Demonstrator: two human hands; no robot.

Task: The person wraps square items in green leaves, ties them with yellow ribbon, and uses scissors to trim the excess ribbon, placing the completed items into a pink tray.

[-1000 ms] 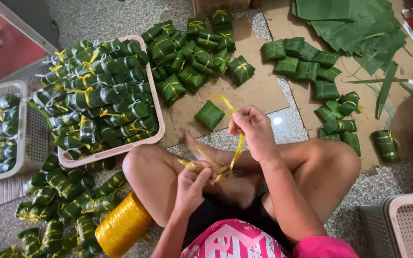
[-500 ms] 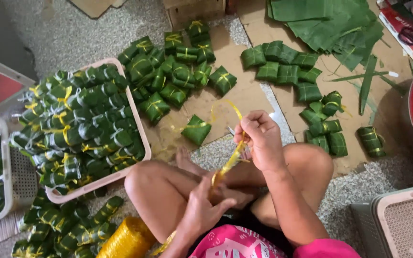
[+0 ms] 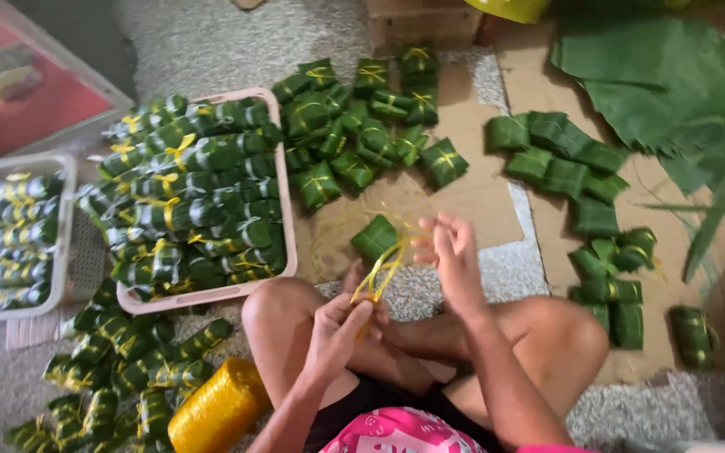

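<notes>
I sit cross-legged on the floor. My left hand (image 3: 339, 325) pinches yellow plastic strips (image 3: 382, 273) above my knee. My right hand (image 3: 452, 253) is raised just right of the strips, fingers spread, touching their upper end. A single green leaf-wrapped parcel (image 3: 375, 236) lies on cardboard (image 3: 472, 201) right in front of my hands. A spool of yellow string (image 3: 216, 406) lies by my left thigh.
A pink tray (image 3: 289, 220) heaped with tied leaf parcels stands at left. More tied parcels lie at top centre (image 3: 354, 126) and on the floor lower left (image 3: 102, 377). Untied parcels (image 3: 585, 180) lie at right, banana leaves (image 3: 673, 92) top right, a white basket (image 3: 67, 220) far left.
The view shifted, so everything sits more to the right. My right hand has opened its fingers and lifted off the strips it was pulling; my left hand still pinches them.
</notes>
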